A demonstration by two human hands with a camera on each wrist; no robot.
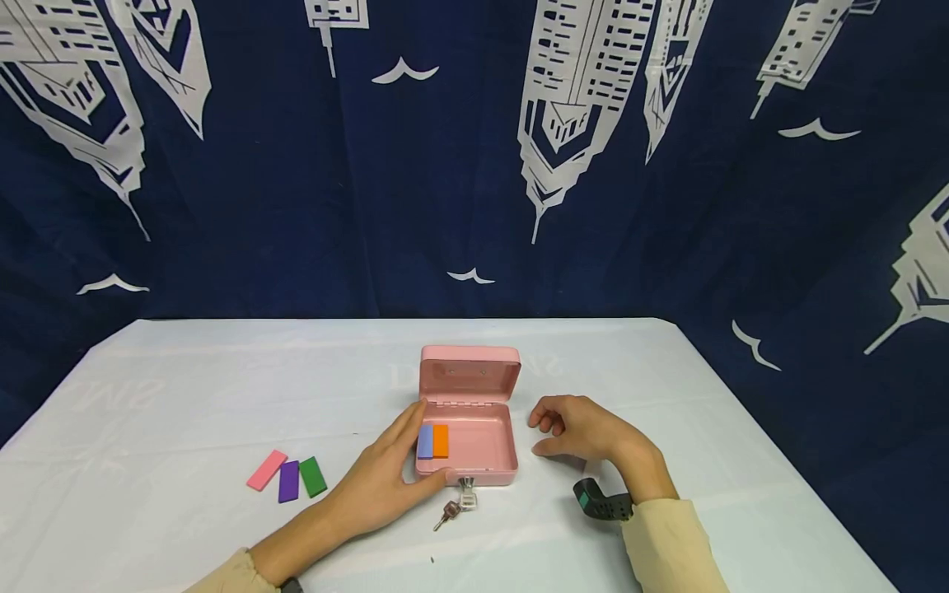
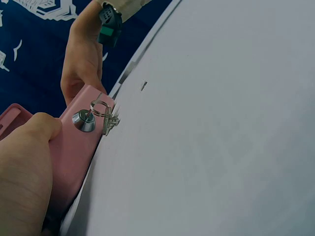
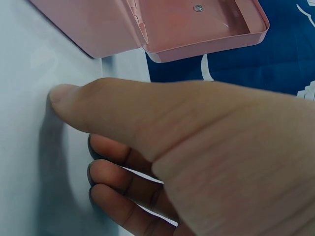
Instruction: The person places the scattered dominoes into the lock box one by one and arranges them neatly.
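Observation:
A pink metal cash box [image 1: 482, 449] stands on the table with its lid [image 1: 470, 372] raised. Inside, against the left wall, a light blue block [image 1: 425, 442] and an orange block [image 1: 441, 442] lie side by side. My left hand [image 1: 381, 478] grips the box's left side, its thumb on the front wall, as the left wrist view confirms. From the front lock [image 2: 84, 121] hangs a ring with keys [image 1: 448, 514]. To the right of the box, apart from it, my right hand [image 1: 586, 428] hovers with loosely curled fingers and holds nothing.
Left of my left hand lie a pink block [image 1: 267, 470], a purple block [image 1: 289, 481] and a green block [image 1: 313, 477]. A small dark speck [image 1: 432, 560] is near the front of the white table [image 1: 222, 371]. A dark blue patterned cloth [image 1: 430, 181] hangs behind.

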